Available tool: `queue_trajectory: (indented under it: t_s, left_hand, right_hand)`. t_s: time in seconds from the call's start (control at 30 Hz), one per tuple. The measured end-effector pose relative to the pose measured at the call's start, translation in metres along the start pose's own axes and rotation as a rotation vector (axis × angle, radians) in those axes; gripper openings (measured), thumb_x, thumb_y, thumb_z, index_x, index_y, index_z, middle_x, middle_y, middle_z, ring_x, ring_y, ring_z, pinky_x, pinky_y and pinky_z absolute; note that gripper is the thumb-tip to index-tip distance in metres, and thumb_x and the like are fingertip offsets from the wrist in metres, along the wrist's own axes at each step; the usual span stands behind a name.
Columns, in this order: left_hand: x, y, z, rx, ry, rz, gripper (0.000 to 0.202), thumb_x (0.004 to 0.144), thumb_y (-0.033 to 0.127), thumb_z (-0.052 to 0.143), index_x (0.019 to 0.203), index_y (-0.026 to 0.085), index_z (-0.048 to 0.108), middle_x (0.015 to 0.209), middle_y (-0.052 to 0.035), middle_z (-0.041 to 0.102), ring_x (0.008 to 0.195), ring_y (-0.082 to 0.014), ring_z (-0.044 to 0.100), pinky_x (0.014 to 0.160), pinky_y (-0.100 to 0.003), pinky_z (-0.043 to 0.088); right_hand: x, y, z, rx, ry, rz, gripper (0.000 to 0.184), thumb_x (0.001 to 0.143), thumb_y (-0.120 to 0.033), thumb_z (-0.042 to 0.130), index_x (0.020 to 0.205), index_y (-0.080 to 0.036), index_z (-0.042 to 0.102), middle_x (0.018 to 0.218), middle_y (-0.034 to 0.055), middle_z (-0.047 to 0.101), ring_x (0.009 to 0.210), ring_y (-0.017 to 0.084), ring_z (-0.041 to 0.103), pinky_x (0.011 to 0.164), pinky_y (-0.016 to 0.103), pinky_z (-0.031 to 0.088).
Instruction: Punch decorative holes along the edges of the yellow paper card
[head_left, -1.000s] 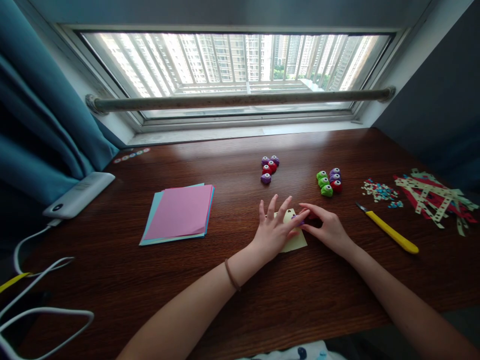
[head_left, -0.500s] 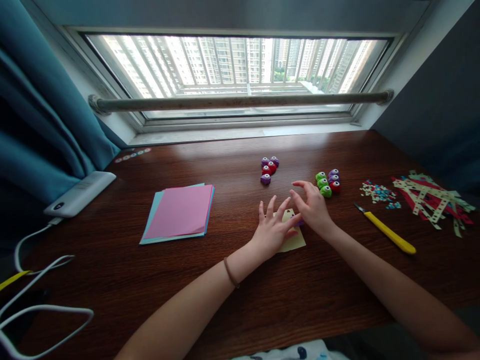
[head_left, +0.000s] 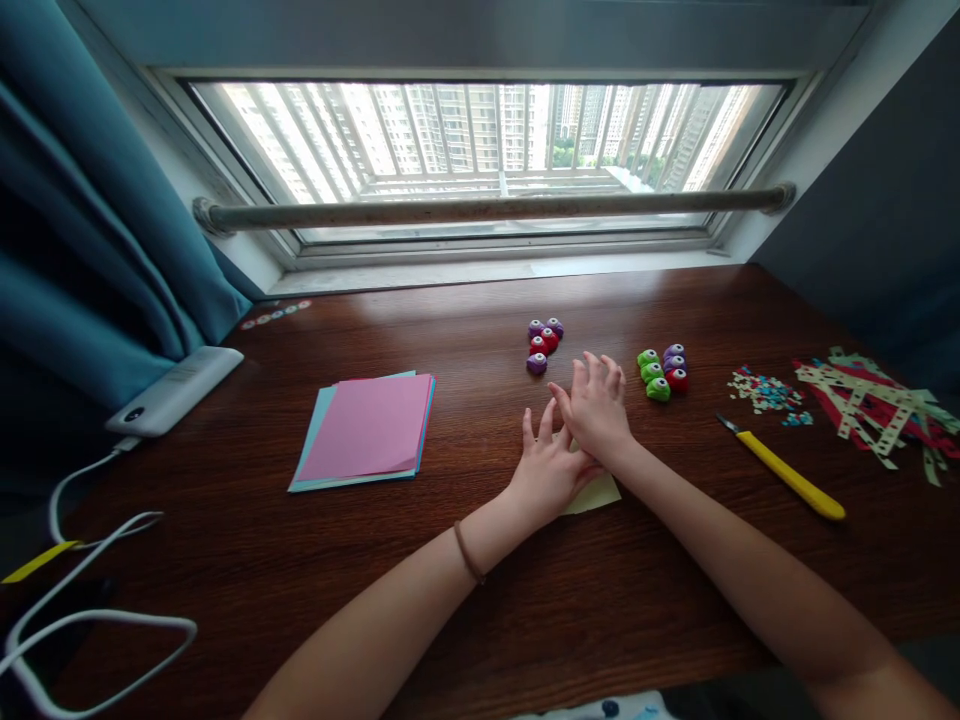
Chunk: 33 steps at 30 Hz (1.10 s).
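My left hand (head_left: 546, 468) lies flat with fingers spread on a pale yellow paper (head_left: 598, 494) on the wooden desk (head_left: 480, 590). My right hand (head_left: 597, 405) hovers just above and beyond it, fingers stretched out toward a small cluster of purple and red craft punches (head_left: 543, 343). It holds nothing that I can see. A second cluster of green, purple and red punches (head_left: 661, 371) sits to the right of that hand. Most of the yellow paper is hidden under both hands.
A stack of pink and blue paper sheets (head_left: 367, 430) lies to the left. A yellow craft knife (head_left: 787, 470) lies at the right, with paper confetti (head_left: 769, 392) and cut strips (head_left: 877, 408) beyond. A white power bank (head_left: 174, 390) and cables (head_left: 90, 600) are at far left.
My right hand has left the paper's right edge and moved up and left, over my left hand toward the purple and red punches. My left hand stays on the paper.
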<state>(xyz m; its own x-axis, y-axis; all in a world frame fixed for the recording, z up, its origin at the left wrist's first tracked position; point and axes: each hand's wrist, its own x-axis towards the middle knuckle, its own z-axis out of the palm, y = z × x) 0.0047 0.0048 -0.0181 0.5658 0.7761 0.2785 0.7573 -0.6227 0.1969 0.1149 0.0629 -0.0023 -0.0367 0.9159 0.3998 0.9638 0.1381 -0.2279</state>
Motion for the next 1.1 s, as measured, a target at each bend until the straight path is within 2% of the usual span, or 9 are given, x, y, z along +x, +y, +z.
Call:
queue_trajectory:
  t_s: [0.17, 0.37, 0.6, 0.77, 0.87, 0.93, 1.03, 1.1]
  left_hand:
    - [0.0, 0.0, -0.002, -0.008, -0.007, -0.009, 0.036, 0.088, 0.05, 0.041, 0.12, 0.038, 0.05, 0.137, -0.0022, 0.038, 0.13, -0.0371, 0.017, 0.1, -0.066, 0.013]
    - [0.0, 0.001, -0.003, -0.009, 0.011, -0.011, 0.032, 0.088, 0.05, 0.041, 0.116, 0.038, 0.054, 0.136, -0.0014, 0.04, 0.131, -0.0365, 0.016, 0.101, -0.066, 0.01]
    - [0.0, 0.002, -0.001, 0.018, 0.036, 0.0, 0.03, 0.088, 0.047, 0.043, 0.112, 0.036, 0.056, 0.137, -0.0019, 0.039, 0.131, -0.0347, 0.019, 0.102, -0.064, 0.012]
    - [-0.001, 0.003, -0.004, 0.028, 0.021, 0.015, 0.032, 0.087, 0.044, 0.047, 0.118, 0.036, 0.051, 0.136, -0.0046, 0.039, 0.13, -0.0338, 0.021, 0.1, -0.065, 0.014]
    - [-0.001, 0.003, -0.005, 0.03, 0.03, 0.013, 0.037, 0.087, 0.044, 0.047, 0.124, 0.04, 0.043, 0.136, -0.0042, 0.037, 0.13, -0.0335, 0.02, 0.1, -0.066, 0.015]
    - [-0.001, 0.003, -0.005, 0.028, 0.034, 0.007, 0.042, 0.088, 0.044, 0.045, 0.129, 0.043, 0.036, 0.138, -0.0042, 0.036, 0.131, -0.0332, 0.019, 0.1, -0.065, 0.015]
    - [0.0, 0.003, -0.004, 0.021, 0.026, 0.005, 0.05, 0.088, 0.046, 0.045, 0.134, 0.045, 0.025, 0.139, -0.0049, 0.035, 0.131, -0.0327, 0.019, 0.099, -0.065, 0.016]
    - [0.0, 0.002, -0.004, 0.016, 0.013, -0.001, 0.056, 0.087, 0.047, 0.047, 0.135, 0.043, 0.021, 0.139, -0.0058, 0.034, 0.131, -0.0327, 0.019, 0.1, -0.064, 0.017]
  right_hand:
    - [0.0, -0.002, -0.001, -0.021, -0.008, -0.02, 0.05, 0.089, -0.046, 0.042, 0.118, -0.005, 0.049, 0.125, 0.0214, 0.042, 0.117, 0.037, 0.028, 0.098, 0.054, 0.024]
    - [-0.001, 0.002, 0.0, -0.003, -0.085, -0.018, 0.047, 0.09, -0.045, 0.041, 0.112, -0.006, 0.053, 0.119, 0.02, 0.047, 0.112, 0.036, 0.033, 0.093, 0.05, 0.03]
    - [0.002, 0.006, 0.003, 0.188, -0.095, 0.014, 0.041, 0.088, -0.043, 0.046, 0.105, -0.008, 0.057, 0.107, 0.0187, 0.054, 0.107, 0.036, 0.038, 0.091, 0.051, 0.032]
    - [0.009, 0.012, -0.006, 0.386, -0.066, -0.048, 0.035, 0.091, -0.039, 0.039, 0.104, -0.011, 0.057, 0.105, 0.0139, 0.058, 0.102, 0.026, 0.048, 0.093, 0.041, 0.036]
    - [0.005, 0.023, -0.021, 0.536, -0.05, -0.086, 0.033, 0.092, -0.039, 0.038, 0.104, -0.015, 0.056, 0.106, 0.0102, 0.059, 0.101, 0.022, 0.052, 0.091, 0.036, 0.041]
    - [-0.004, 0.037, -0.029, 0.62, -0.069, -0.092, 0.032, 0.091, -0.039, 0.038, 0.104, -0.015, 0.054, 0.104, 0.0094, 0.059, 0.095, 0.019, 0.056, 0.084, 0.033, 0.047]
    - [-0.023, 0.064, -0.037, 0.829, -0.215, -0.071, 0.035, 0.086, -0.041, 0.049, 0.109, -0.015, 0.05, 0.098, 0.0089, 0.061, 0.083, 0.018, 0.06, 0.072, 0.031, 0.052]
    - [-0.035, 0.079, -0.038, 0.928, -0.35, -0.081, 0.047, 0.078, -0.041, 0.061, 0.115, -0.017, 0.047, 0.098, 0.0081, 0.061, 0.084, 0.019, 0.06, 0.073, 0.033, 0.051]
